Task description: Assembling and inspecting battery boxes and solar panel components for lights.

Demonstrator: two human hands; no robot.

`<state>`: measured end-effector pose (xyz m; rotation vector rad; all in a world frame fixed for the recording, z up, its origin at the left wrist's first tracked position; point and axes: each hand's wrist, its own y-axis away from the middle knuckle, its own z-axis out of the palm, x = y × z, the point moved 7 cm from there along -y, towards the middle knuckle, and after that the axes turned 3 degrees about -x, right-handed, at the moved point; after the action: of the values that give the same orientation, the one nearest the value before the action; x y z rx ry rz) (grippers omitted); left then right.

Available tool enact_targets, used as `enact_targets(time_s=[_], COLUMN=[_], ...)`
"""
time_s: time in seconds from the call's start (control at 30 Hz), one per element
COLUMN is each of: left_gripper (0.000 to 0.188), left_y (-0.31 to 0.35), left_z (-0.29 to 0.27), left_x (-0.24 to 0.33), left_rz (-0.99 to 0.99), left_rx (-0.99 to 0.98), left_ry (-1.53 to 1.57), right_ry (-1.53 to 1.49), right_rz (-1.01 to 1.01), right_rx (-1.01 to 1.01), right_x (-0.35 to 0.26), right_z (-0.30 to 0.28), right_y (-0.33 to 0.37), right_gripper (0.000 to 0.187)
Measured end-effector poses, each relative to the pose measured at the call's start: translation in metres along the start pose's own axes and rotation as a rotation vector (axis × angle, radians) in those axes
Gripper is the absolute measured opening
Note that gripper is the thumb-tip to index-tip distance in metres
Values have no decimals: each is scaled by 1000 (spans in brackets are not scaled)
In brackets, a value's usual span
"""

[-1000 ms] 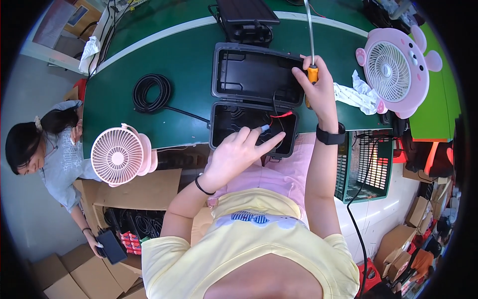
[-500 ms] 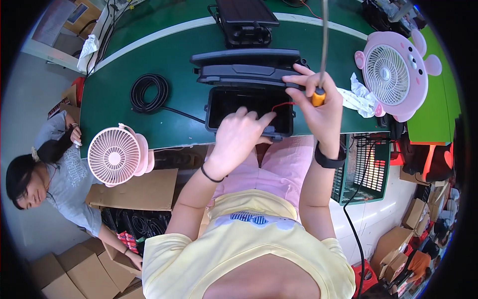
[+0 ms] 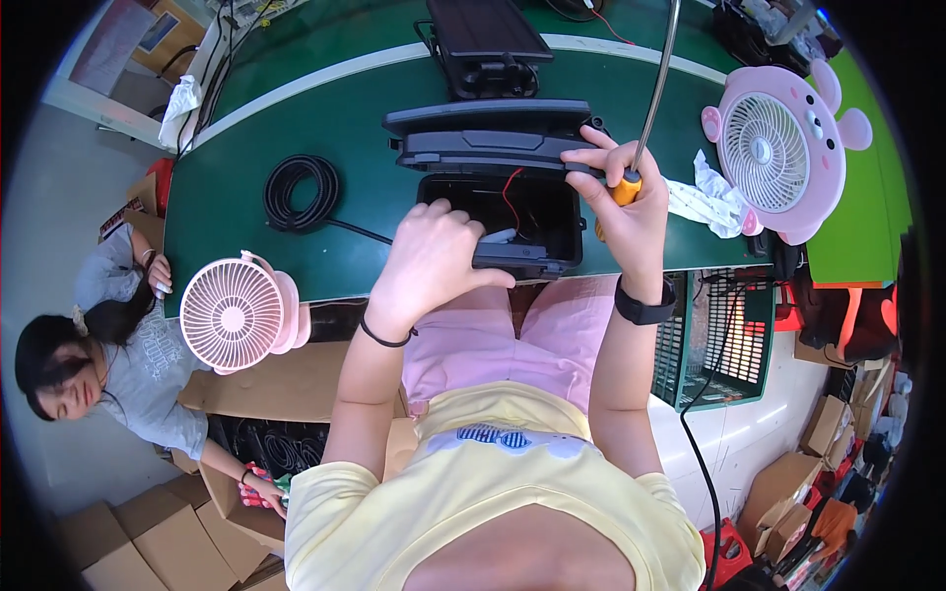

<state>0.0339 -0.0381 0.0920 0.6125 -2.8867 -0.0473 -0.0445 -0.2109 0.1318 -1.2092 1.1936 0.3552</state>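
A black plastic box [image 3: 564,231] with its hinged lid [image 3: 493,148] raised lies at the table's near edge. My left hand [image 3: 429,261] is closed over its near left side, fingers curled at the rim and thumb stretched along the front; its fingertips are hidden. Inside the box show a thin red wire [image 3: 510,202] and a small pale piece [image 3: 499,236]. My right hand [image 3: 636,202] holds a screwdriver [image 3: 625,189] by its yellow handle, shaft pointing up and away. Its thumb and fingers also touch the right end of the lid.
A coiled black cable [image 3: 301,192] runs to the box's left side. Pink fans [image 3: 232,315] [image 3: 767,153] flank the work area. Behind the lid stands a black panel device [image 3: 488,44]. Crumpled white tissue [image 3: 711,202] lies right. At far left, another person [image 3: 148,335] reaches into a carton.
My left hand has drawn back from inside the box to its near left edge. The red wire now stands up inside the box. The screwdriver's shaft has tilted to the right.
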Motion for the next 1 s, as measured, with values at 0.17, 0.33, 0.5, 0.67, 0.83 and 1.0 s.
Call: enact_targets(time_s=[0.17,0.33,0.5,0.67,0.83,1.0], left_gripper=[70,82,78,67,62,58], left_y=[10,27,42,46,51,54], left_z=[-10,-20,-8,6,20,34], left_x=[13,3,-14,-26,-33,-40], left_rz=[56,15,17,6,-156,-247], left_rx=[208,441,683,756,977,1065], left_ry=[104,283,161,176,541,832], right_ry=[-27,-71,-31,33,25,107], right_rz=[38,70,97,85,143,135], right_rx=[-2,-29,-54,-59,-37,-47], right_x=[4,6,10,16,20,27], right_z=[0,0,0,3,2,9], right_y=[1,3,8,13,21,31], right_gripper=[31,30,28,26,25,27])
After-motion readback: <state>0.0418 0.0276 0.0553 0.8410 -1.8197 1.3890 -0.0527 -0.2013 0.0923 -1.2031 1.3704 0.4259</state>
